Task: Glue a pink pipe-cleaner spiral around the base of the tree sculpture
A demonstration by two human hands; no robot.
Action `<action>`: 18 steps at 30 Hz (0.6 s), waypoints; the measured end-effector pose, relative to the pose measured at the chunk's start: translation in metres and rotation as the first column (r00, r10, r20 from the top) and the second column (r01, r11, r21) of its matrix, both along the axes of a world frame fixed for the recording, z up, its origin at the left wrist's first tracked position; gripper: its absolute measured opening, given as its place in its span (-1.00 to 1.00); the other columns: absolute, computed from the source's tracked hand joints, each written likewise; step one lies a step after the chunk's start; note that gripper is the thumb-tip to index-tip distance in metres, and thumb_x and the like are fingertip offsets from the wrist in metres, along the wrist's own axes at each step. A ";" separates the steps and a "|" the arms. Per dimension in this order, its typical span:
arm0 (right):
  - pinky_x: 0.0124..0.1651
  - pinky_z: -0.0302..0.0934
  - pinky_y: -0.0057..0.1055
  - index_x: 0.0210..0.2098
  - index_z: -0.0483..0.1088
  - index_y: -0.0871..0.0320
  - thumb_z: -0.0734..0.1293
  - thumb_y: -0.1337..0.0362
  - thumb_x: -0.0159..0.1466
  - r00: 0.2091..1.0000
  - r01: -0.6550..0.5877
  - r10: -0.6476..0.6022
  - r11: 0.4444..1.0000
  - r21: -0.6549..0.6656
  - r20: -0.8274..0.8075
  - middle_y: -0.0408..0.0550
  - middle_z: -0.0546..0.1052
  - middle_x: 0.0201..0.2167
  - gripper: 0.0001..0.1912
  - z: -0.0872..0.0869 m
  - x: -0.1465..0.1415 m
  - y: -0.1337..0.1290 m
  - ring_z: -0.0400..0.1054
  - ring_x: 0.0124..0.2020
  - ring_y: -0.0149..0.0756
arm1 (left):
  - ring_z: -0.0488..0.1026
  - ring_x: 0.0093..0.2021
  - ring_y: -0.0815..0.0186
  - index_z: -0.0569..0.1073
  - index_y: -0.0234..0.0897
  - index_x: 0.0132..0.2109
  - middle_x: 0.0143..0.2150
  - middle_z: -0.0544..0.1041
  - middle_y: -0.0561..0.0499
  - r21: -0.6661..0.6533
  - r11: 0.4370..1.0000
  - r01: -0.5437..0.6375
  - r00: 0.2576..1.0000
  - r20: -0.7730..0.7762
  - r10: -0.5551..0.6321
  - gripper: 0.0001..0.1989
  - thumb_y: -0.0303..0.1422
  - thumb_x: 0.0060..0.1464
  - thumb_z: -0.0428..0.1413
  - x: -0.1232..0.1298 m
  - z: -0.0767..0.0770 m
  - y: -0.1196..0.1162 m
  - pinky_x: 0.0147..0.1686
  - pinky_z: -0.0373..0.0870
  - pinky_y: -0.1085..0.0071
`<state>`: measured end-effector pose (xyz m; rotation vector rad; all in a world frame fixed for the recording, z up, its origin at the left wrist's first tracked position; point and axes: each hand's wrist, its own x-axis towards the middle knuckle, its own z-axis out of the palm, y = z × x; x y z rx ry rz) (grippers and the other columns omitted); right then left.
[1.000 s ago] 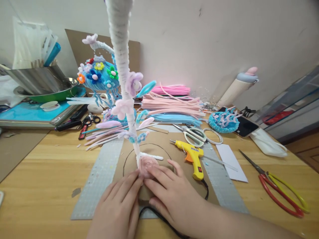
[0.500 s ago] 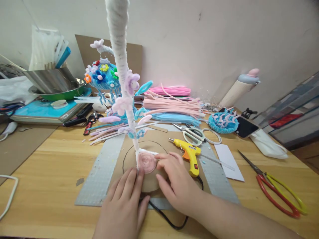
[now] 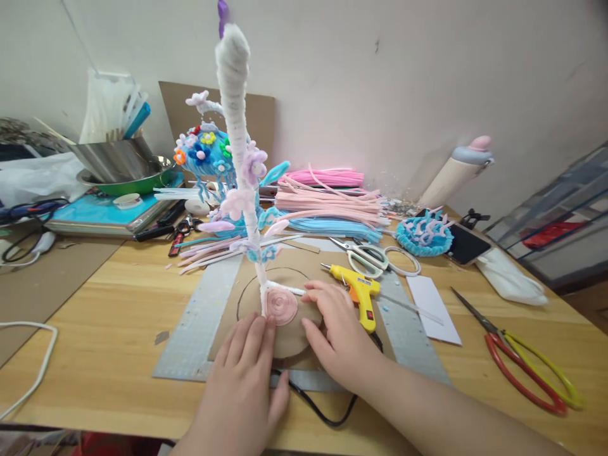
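A white yarn-wrapped stem (image 3: 235, 107) with fuzzy purple, pink and blue flowers stands upright on a cardboard sheet (image 3: 228, 342) marked with a drawn circle. At its foot lies a flat pink spiral coil (image 3: 281, 306) between two white wrapped legs. My left hand (image 3: 249, 361) rests flat with fingers stretched out, its fingertips on the near leg and the coil's lower edge. My right hand (image 3: 339, 329) has curved fingers, the thumb apart, and its fingertips touch the end of the other leg (image 3: 292, 289). A yellow glue gun (image 3: 358, 291) lies just beyond my right hand.
Scissors (image 3: 365, 256) and red-and-yellow-handled scissors (image 3: 517, 361) lie to the right. Pink pipe cleaners (image 3: 327, 201) are stacked behind. A blue flower-covered piece (image 3: 204, 155) hangs behind the stem. A metal pot (image 3: 116, 158) stands at the back left. The glue gun's black cord runs under my hands.
The view has shifted so the stem's rounded top and a purple tip now show. Both hands keep nearly the same places at the stem's foot.
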<state>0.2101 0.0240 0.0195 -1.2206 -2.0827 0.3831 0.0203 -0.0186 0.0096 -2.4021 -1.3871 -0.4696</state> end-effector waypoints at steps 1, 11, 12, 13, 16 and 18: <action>0.17 -0.01 -0.02 -0.06 0.22 0.15 0.20 0.45 0.22 1.000 0.000 0.000 1.000 -0.007 0.010 0.11 0.35 0.04 -0.71 0.000 0.000 0.000 0.15 0.14 -0.10 | 0.32 0.10 -0.02 0.34 -0.46 0.11 0.06 0.44 -0.25 0.002 1.000 0.008 1.000 -0.002 -0.008 -0.48 -0.32 0.00 0.08 0.000 0.000 0.000 0.04 0.29 0.12; 0.21 0.02 0.04 0.30 -0.05 0.23 0.23 0.35 0.22 0.993 0.026 -0.011 0.993 -0.119 0.120 0.18 0.22 0.23 -0.31 -0.007 -0.002 0.001 0.06 0.23 -0.05 | 0.34 0.10 0.01 0.32 -0.51 0.12 0.09 0.45 -0.24 0.044 0.999 0.022 0.999 -0.034 -0.020 -0.47 -0.42 -0.04 0.01 0.007 -0.001 -0.004 0.15 0.14 0.13; 0.22 0.01 0.04 0.31 -0.06 0.24 0.23 0.35 0.22 0.992 0.022 -0.006 0.992 -0.126 0.128 0.18 0.21 0.24 -0.30 -0.008 -0.001 0.001 0.05 0.24 -0.05 | 0.33 0.10 0.01 0.31 -0.51 0.13 0.09 0.44 -0.25 0.051 0.999 0.008 0.999 -0.034 -0.006 -0.46 -0.43 -0.04 0.01 0.008 -0.003 -0.005 0.14 0.15 0.13; 0.23 0.00 0.03 0.31 -0.06 0.24 0.23 0.34 0.22 0.991 0.017 0.001 0.991 -0.132 0.135 0.17 0.20 0.24 -0.30 -0.008 -0.001 0.001 0.04 0.25 -0.05 | 0.33 0.10 0.00 0.30 -0.52 0.14 0.10 0.44 -0.26 0.057 0.998 -0.004 0.999 -0.033 0.005 -0.46 -0.44 -0.04 0.01 0.009 -0.006 -0.006 0.14 0.16 0.13; 0.23 0.00 0.00 0.31 -0.06 0.25 0.23 0.34 0.23 0.989 -0.004 0.024 0.990 -0.139 0.143 0.16 0.20 0.25 -0.30 -0.006 0.000 0.002 0.04 0.24 -0.07 | 0.31 0.12 0.00 0.25 -0.52 0.18 0.13 0.39 -0.28 0.033 0.999 -0.030 0.999 -0.012 0.031 -0.43 -0.42 -0.01 0.01 0.009 -0.012 -0.010 0.10 0.22 0.12; 0.22 0.01 -0.02 0.31 -0.06 0.25 0.23 0.34 0.23 0.990 -0.012 0.029 0.992 -0.122 0.135 0.16 0.20 0.24 -0.31 -0.003 0.001 0.002 0.05 0.23 -0.08 | 0.29 0.14 0.01 0.19 -0.49 0.23 0.17 0.35 -0.28 -0.009 0.999 -0.050 0.998 0.031 0.051 -0.40 -0.40 0.03 0.00 0.007 -0.011 -0.011 0.07 0.26 0.13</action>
